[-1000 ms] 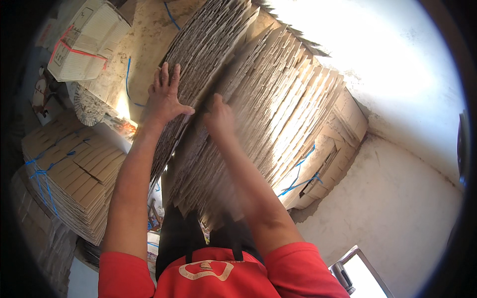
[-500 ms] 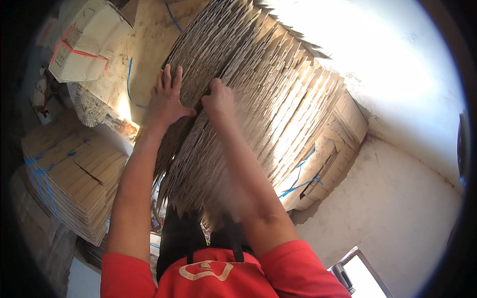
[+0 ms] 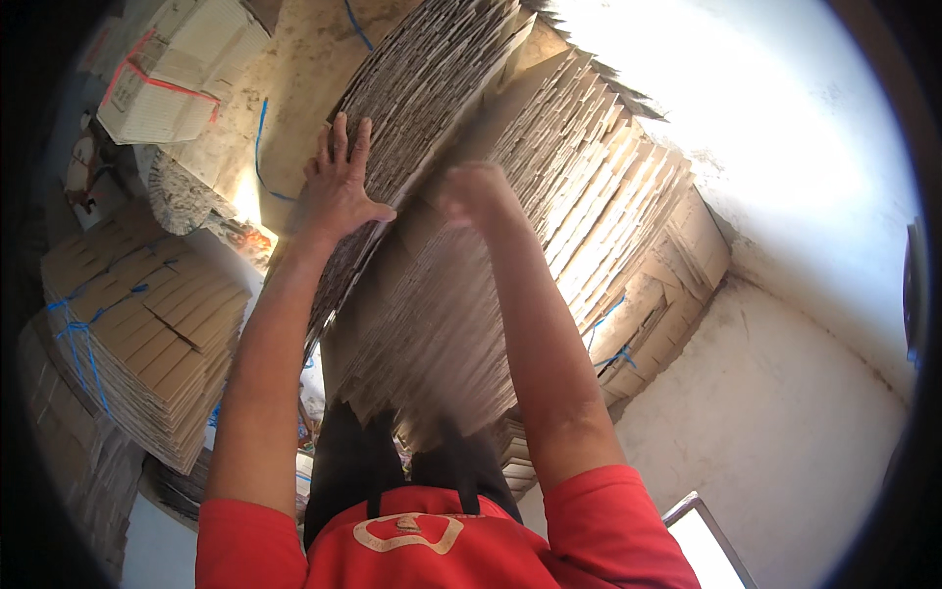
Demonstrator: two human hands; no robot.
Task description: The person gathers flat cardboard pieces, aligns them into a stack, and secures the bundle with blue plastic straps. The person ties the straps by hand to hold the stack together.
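A tall pack of flat brown cardboard sheets (image 3: 579, 196) stands on edge in front of me, parted by a slanting gap that bares one sheet's face. My left hand (image 3: 339, 191) is open, fingers spread, resting against the sheets left of the gap (image 3: 422, 74). Its thumb points toward the opening. On the gap's right side is my right hand (image 3: 479, 196), blurred by motion; its fingers look curled over the edge of the cardboard there. The lower sheets (image 3: 422, 344) are smeared by movement too.
At the left lies another cardboard stack (image 3: 147, 334) tied with blue string (image 3: 83, 334). A whitish flattened box (image 3: 182, 74) with red tape is at the upper left. More cardboard (image 3: 677, 260) lies beyond the pack, beside a pale wall (image 3: 765, 393).
My right hand has moved right, and the right part of the pack has shifted with it. The gap between the sheets has widened. My left hand has barely moved.
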